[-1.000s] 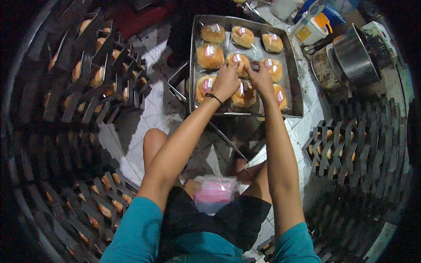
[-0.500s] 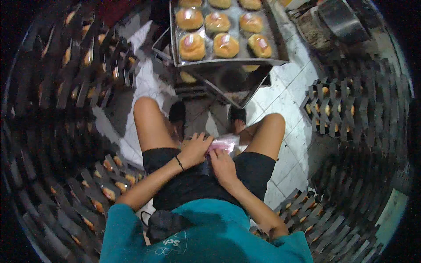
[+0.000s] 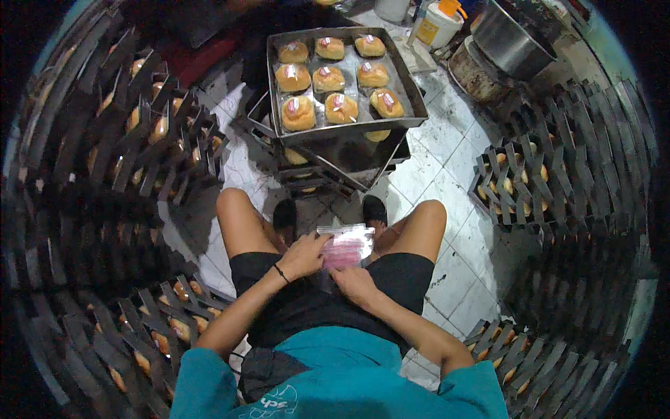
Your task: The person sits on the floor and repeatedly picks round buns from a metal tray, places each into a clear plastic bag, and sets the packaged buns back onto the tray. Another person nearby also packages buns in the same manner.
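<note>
both hands share a grip on a clear plastic bag point(image 3: 345, 246) of pink pieces in the lap: the left hand point(image 3: 303, 255) clasps its left edge, the right hand point(image 3: 354, 283) pinches its lower end. ahead, past the knees, a metal tray point(image 3: 413, 98) of round buns point(image 3: 341, 108) sits on a low rack over the white tiled floor point(image 3: 457, 140).

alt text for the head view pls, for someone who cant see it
Seated person's left hand and right hand rest on a clear plastic bag in their lap; ahead, a metal tray of buns, with dark crates around.
</note>
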A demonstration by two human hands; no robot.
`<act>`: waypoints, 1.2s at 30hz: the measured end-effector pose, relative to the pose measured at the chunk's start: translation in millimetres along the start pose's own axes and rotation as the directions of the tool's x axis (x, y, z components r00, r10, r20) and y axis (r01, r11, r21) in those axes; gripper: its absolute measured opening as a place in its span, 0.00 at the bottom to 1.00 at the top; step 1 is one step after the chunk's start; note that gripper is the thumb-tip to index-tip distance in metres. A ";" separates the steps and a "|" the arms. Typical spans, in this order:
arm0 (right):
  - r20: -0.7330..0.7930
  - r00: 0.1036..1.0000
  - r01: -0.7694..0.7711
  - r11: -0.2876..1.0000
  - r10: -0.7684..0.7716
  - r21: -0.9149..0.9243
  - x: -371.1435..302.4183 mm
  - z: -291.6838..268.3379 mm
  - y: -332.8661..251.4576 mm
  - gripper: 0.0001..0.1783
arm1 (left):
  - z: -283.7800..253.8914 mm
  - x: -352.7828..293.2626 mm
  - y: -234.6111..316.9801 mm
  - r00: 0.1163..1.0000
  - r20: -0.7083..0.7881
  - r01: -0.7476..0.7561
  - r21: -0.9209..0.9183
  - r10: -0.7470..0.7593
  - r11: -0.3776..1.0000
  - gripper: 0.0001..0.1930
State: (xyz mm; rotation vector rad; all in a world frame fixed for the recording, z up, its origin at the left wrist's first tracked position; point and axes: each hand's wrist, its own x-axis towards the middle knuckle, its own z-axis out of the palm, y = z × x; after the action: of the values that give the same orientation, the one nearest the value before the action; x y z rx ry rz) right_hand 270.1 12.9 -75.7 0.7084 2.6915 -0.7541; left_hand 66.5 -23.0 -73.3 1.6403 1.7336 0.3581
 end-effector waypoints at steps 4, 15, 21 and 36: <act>-0.312 0.939 -0.119 0.989 0.142 0.092 -16.7 -69.2 20.7 0.11 | -21.8 1.7 3.4 0.872 -0.470 -0.117 0.070 0.136 0.991 0.28; -0.281 0.926 0.337 -0.216 0.251 0.917 -4.8 -173.7 5.5 0.36 | -76.9 51.2 80.9 0.972 -0.135 -0.162 -0.978 0.191 0.128 0.38; -0.245 0.959 0.282 -0.419 0.141 0.863 44.1 -162.4 -18.9 0.28 | -127.4 49.7 69.0 0.868 -0.496 -0.476 -0.847 0.028 -0.236 0.19; -0.704 0.548 -0.316 0.891 0.451 0.325 203.5 -158.1 195.0 0.35 | -96.8 -6.6 -1.2 0.926 -0.338 -0.370 -0.897 -0.167 -0.240 0.14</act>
State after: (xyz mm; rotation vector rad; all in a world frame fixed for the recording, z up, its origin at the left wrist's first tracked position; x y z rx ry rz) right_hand 180.8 322.6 -99.7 2.0030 2.9567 -0.6362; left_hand 1.9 -3.7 -3.5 0.3065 0.6905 1.7455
